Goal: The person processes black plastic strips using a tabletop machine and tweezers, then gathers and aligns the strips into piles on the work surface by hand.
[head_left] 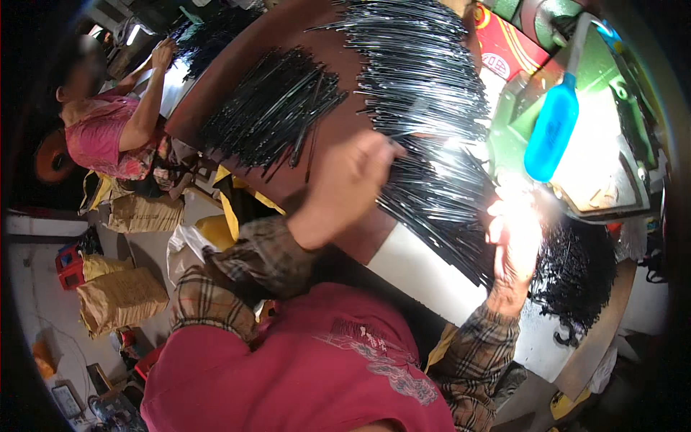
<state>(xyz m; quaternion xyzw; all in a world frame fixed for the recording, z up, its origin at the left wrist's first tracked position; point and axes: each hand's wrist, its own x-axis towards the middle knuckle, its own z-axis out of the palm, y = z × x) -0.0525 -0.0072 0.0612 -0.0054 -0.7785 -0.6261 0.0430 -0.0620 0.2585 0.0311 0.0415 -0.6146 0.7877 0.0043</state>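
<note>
My left hand (347, 189) is curled closed, its fingertips at the left ends of a long pile of thin, glossy black rods (425, 93). Whatever it pinches is too small and smeared to make out. At the right end of the same pile, under strong glare, my right hand (514, 241) has its fingers bent together beside a green machine (525, 108). The glare hides what those fingers hold. A second, smaller bundle of black rods (273, 104) lies apart on the brown tabletop (335, 65), left of the long pile.
A blue-handled lamp or tool (553, 129) hangs over the machine. A heap of small black pieces (576, 270) lies right of my right hand. A red box (507, 47) stands behind. At left, another person (108, 133) works by brown sacks (122, 299).
</note>
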